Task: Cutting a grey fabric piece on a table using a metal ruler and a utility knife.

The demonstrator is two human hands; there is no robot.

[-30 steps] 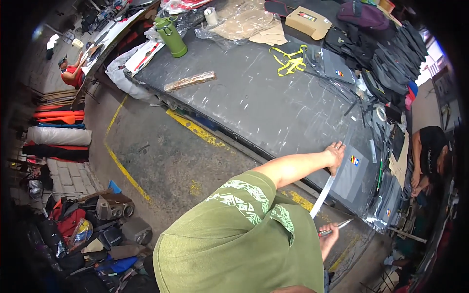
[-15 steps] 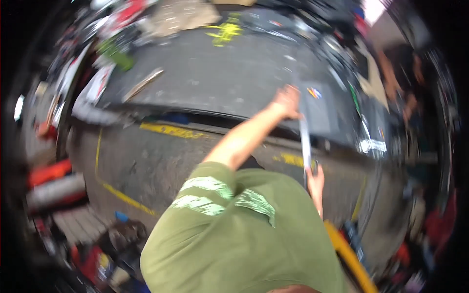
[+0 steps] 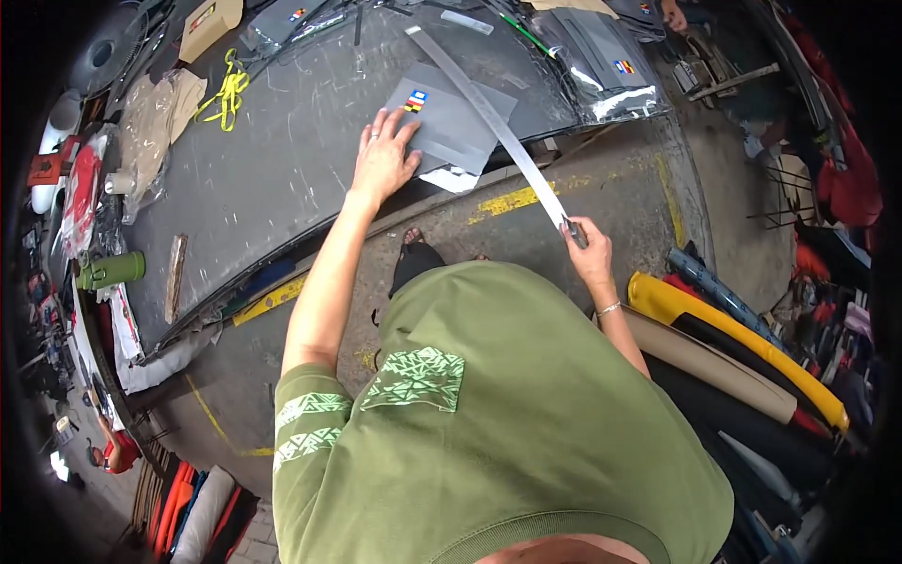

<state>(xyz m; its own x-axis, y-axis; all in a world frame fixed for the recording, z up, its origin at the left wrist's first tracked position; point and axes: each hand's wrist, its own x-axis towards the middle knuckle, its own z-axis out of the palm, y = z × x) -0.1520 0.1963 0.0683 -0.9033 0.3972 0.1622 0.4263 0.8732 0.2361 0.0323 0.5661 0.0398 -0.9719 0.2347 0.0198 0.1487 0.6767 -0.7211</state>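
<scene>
My left hand (image 3: 381, 155) lies with fingers spread at the left edge of a grey flat sheet (image 3: 442, 127), which bears a small colourful emblem. My right hand (image 3: 590, 249) is closed around the near end of a long metal ruler (image 3: 512, 146). Something dark and short shows in that same grip, too small to name. The ruler slants over the sheet, its far end toward the back of the dark worktable (image 3: 272, 169). A white piece (image 3: 451, 179) sticks out from under the sheet at the table's front edge.
A yellow strap (image 3: 225, 94), a green bottle (image 3: 113, 271) and a wooden strip (image 3: 176, 277) lie on the table's left part. More grey sheets (image 3: 597, 56) and clear plastic cover its right end. Rolls of material (image 3: 733, 352) stand at my right. Another person's hand (image 3: 674, 16) shows at the far right.
My view has swung right, so the table sits differently in it. My left hand has moved onto the sheet's left edge, away from the ruler. The ruler stays in my right hand, now slanting.
</scene>
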